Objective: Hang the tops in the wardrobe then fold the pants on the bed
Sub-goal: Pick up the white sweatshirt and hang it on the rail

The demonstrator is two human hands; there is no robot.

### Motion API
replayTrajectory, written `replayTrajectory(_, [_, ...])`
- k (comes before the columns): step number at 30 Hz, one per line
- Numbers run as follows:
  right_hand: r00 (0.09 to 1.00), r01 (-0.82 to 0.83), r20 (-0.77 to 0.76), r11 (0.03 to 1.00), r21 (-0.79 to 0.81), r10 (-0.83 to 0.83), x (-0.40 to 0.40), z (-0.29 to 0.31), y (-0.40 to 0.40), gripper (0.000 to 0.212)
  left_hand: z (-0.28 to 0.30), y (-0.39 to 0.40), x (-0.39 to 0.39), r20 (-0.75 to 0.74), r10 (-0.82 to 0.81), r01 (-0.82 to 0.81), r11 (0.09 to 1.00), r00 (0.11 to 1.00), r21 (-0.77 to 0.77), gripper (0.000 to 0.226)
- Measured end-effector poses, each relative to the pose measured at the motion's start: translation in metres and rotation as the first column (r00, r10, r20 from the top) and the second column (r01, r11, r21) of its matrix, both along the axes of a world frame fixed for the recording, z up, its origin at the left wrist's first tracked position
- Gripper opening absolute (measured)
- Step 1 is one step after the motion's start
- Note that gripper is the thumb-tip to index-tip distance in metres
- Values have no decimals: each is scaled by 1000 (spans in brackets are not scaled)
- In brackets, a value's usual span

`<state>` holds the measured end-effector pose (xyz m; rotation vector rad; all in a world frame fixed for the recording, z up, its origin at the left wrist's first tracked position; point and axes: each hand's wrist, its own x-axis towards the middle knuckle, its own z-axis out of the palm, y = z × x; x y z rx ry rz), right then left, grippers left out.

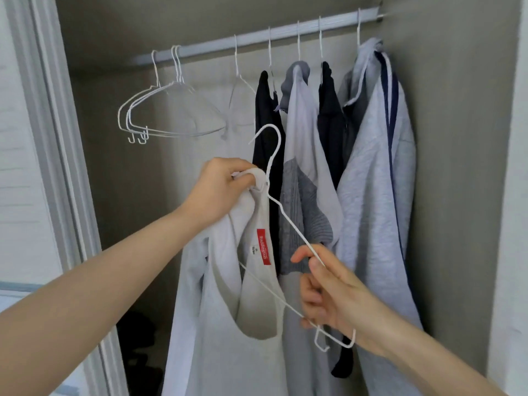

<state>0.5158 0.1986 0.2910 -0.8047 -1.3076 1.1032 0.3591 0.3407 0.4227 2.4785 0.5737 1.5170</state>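
A white sleeveless top [228, 324] with a red neck label hangs in front of the open wardrobe. My left hand [220, 190] is shut on its bunched shoulder strap, right beside the neck of a white wire hanger [288, 224]. My right hand [328, 292] grips the hanger's lower right end, so the hanger sits tilted, hook up and left. One arm of the hanger runs inside the top's neckline. The wardrobe rail [257, 35] crosses above both hands.
Several tops hang at the right of the rail: dark ones [268, 115], a pale one [303, 132] and a grey sweatshirt [377, 172]. Empty white hangers [160, 112] hang at the left. A sliding door frame [57, 138] stands left; the wardrobe side wall [457, 167] stands right.
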Motion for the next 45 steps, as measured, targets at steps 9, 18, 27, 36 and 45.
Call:
replayTrajectory(9, [932, -340, -55, 917, 209, 358, -18, 19, -15, 33, 6, -2, -43, -192, 206, -125, 922, 959, 365, 43])
replayTrajectory(18, [623, 164, 756, 979, 124, -200, -10, -18, 25, 35, 11, 7, -65, 46, 63, -71, 971, 997, 229, 58])
replayTrajectory(27, [262, 161, 586, 634, 756, -766, 43, -9, 5, 29, -29, 64, -122, -163, 475, -376, 828, 865, 416, 52])
replayTrajectory(36, [588, 458, 337, 646, 611, -735, -15, 36, 31, 39, -49, 31, -87, -242, 195, -127, 954, 951, 272, 61])
replayTrajectory(45, [606, 322, 435, 705, 632, -666, 24, 55, 22, 15, -79, 59, -156, -22, 115, -117, 947, 993, -301, 62])
